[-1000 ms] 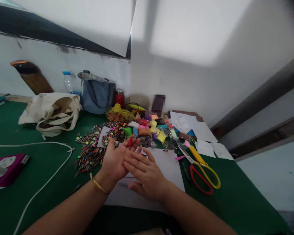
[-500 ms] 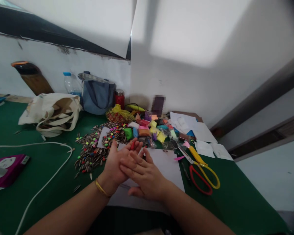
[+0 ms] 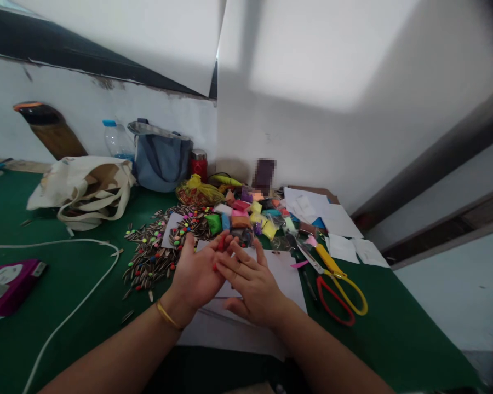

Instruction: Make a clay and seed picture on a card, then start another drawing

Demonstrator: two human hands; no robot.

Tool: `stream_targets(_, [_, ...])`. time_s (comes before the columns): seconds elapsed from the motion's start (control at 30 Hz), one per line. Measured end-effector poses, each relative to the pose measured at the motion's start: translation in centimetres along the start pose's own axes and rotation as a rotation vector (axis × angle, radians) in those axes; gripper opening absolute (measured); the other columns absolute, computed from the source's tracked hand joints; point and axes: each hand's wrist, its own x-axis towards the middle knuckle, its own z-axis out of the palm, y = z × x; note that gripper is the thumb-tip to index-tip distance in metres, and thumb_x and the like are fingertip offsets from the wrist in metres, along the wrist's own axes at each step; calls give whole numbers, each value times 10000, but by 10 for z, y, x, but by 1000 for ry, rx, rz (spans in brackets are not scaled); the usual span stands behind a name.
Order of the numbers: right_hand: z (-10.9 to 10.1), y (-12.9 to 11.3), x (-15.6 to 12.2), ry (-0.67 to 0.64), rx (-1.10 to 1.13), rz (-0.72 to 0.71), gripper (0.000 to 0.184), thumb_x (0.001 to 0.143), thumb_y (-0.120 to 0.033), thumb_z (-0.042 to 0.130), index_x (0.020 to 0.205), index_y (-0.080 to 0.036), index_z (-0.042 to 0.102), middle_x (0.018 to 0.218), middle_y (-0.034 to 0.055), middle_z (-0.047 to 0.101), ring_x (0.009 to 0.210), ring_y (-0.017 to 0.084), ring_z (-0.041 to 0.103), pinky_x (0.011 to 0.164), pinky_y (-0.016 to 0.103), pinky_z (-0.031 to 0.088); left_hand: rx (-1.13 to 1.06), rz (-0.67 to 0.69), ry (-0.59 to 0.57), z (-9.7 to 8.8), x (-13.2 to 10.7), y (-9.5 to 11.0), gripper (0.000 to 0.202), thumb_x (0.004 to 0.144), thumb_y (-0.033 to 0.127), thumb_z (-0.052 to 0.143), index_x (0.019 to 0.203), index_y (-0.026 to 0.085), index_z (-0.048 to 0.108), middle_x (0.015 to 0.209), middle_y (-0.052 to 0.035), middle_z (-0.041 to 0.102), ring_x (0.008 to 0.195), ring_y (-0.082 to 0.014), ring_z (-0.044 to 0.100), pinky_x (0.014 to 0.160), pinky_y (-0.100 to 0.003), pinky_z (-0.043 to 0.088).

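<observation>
My left hand [image 3: 195, 276] lies palm up with its fingers stretched out, a gold bangle on its wrist. My right hand [image 3: 252, 284] lies flat across it, fingers straight. A thin roll of red clay [image 3: 221, 243] is pressed between the two palms, and its red end sticks out by the left fingertips. Both hands hover over a white sheet of paper [image 3: 285, 276] on the green table [image 3: 394, 328].
Sunflower seeds dotted with coloured clay [image 3: 152, 254] are spread left of my hands. Behind them lie coloured clay packets [image 3: 246, 216] and a yellow bag [image 3: 195, 191]. Yellow and red scissors [image 3: 340, 290] lie right. A cream tote [image 3: 82, 183], blue bag [image 3: 160, 158], white cable [image 3: 78, 303] and magenta pack [image 3: 8, 284] lie left.
My right hand has slid forward over the left palm, rolling the red clay between them. The left hand has barely moved.
</observation>
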Motion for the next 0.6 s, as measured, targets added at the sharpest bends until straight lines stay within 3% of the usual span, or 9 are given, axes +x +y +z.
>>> stream_targets(0.1, [-2,-1,2,-33,30,-82,647,966,-620,332,1435,-189,448,1473,52,476,1477,257,192,1202,549,-73,0,12,36,2,-1,0,777,894,706,330,1298,76,537,1069,-184,677,1037,-282,661,936,-416,524])
stream_targets(0.27, [0,-2,3,26,11,-26,618,969,-596,368,1420,-184,463,1448,63,505,1470,258,220,1194,551,-100,-2,-19,25,-2,0,0,779,887,711,343,1296,77,540,1127,-196,660,1098,-294,639,976,-420,502])
stream_targets(0.37, [0,-2,2,7,68,-83,535,980,-541,388,1391,-216,494,1410,37,551,1467,239,231,1202,543,-74,-17,19,7,-4,2,0,772,879,720,352,1272,88,554,1087,-181,668,1061,-284,652,976,-421,502])
stream_targets(0.47, [3,-3,3,-23,119,-112,667,950,-615,397,1454,-176,403,1432,62,527,1476,238,202,1209,525,-54,-9,-9,13,-4,2,-1,767,880,719,348,1284,98,546,1084,-177,670,1059,-292,650,982,-446,495])
stream_targets(0.6, [4,-3,1,-28,137,-23,772,943,-645,375,1504,-123,290,1340,110,608,1478,250,189,1193,567,-62,-20,-3,12,-3,3,2,802,872,736,330,1302,87,527,1128,-194,654,1100,-295,632,990,-450,492])
